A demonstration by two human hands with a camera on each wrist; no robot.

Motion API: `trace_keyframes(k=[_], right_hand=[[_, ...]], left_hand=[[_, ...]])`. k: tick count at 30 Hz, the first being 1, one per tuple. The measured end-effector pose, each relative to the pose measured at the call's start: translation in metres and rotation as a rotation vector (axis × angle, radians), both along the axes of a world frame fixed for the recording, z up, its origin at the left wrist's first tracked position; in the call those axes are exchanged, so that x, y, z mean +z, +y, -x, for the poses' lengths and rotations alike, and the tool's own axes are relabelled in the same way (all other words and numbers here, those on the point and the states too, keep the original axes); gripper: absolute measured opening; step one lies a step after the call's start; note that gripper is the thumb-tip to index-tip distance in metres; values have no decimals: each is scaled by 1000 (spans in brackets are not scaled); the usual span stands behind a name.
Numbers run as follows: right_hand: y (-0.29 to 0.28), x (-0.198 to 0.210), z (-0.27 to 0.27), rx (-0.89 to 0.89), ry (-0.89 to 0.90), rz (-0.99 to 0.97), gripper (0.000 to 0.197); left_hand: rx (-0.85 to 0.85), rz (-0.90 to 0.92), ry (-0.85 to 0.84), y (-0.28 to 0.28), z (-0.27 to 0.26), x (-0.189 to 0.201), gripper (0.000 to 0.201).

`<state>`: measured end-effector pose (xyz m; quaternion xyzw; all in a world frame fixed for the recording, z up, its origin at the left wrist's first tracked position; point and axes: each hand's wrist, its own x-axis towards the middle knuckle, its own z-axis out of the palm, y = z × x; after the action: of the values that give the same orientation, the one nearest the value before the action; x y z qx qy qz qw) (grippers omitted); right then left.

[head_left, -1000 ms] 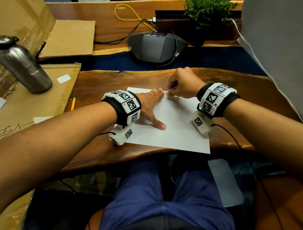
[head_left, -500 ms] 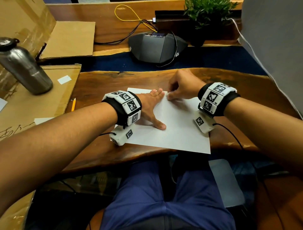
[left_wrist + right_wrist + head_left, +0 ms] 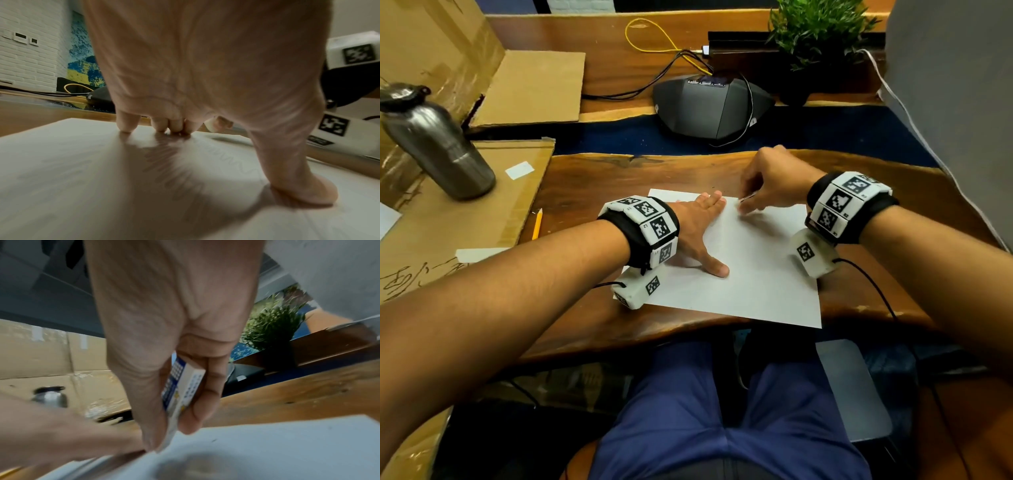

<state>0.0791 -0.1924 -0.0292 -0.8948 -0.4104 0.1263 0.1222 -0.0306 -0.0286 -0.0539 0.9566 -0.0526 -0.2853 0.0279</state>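
Observation:
A white sheet of paper (image 3: 756, 270) lies on the wooden desk (image 3: 619, 178) in front of me. My left hand (image 3: 702, 233) presses flat on its left part, fingers straight and thumb spread; the left wrist view shows the fingertips (image 3: 125, 126) and thumb down on the paper (image 3: 82, 178). My right hand (image 3: 767, 185) is at the sheet's far edge, pinching a white eraser in a blue-and-white sleeve (image 3: 180, 392) between thumb and fingers, its tip on the paper (image 3: 267, 443). Faint pencil scribbles show near my left palm.
A steel bottle (image 3: 438, 144) stands on cardboard (image 3: 482, 212) at the left, with a yellow pencil (image 3: 537, 224) beside the cardboard's edge. A dark conference phone (image 3: 709, 106) with cables and a potted plant (image 3: 815, 37) sit behind. A grey panel (image 3: 955, 102) rises at the right.
My right hand with the eraser has shifted slightly back and forth along the paper's far edge. The left hand has stayed flat on the sheet.

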Motion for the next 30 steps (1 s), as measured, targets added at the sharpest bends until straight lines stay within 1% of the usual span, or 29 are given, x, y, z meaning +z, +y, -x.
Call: trace_keyframes(k=[2, 3, 7, 9, 10, 13, 14, 17, 19, 20, 22, 24, 26, 27, 30], right_hand=[[2, -2, 7, 95, 5, 54, 13], [2, -4, 5, 97, -13, 53, 14], [-5, -5, -15, -62, -96, 17, 18], [-5, -2, -14, -85, -134, 10, 18], [-4, -1, -11, -62, -127, 0, 18], [2, -2, 1, 46, -16, 35, 15], [1, -3, 1, 42, -7, 46, 15], [-10, -5, -9, -57, -133, 46, 18], [-21, -2, -13, -129, -174, 19, 18], [-27, 2, -13, -157, -158, -12, 19], [-38, 10, -10, -197, -46, -37, 20], [-46, 12, -8, -203, 106, 37, 15], [-52, 7, -6, -177, 146, 158, 12], [-55, 3, -5, -184, 154, 184, 12], [-58, -2, -7, -234, 215, 154, 15]], left_hand=[[-3, 0, 10, 0, 0, -1, 141], [-3, 0, 12, -1, 0, 0, 141], [-8, -4, 2, 0, 1, -1, 141], [-11, -2, 6, 0, 0, -1, 141], [-14, -1, 7, 0, 0, -1, 141], [-12, 11, 4, 0, 1, 0, 139], [-12, 17, 7, 0, 1, 0, 139], [-16, 15, 6, 0, 3, -1, 138], [-22, 18, 3, 1, 2, -2, 137], [-28, 16, -2, 2, 2, -2, 137], [-40, 9, -5, 3, 1, -3, 137], [-50, -4, -4, 2, 1, -2, 136], [-72, -13, -5, 0, 2, -1, 133], [-89, -14, -11, 0, 2, 1, 130], [-126, 41, -47, 8, 7, 8, 118]])
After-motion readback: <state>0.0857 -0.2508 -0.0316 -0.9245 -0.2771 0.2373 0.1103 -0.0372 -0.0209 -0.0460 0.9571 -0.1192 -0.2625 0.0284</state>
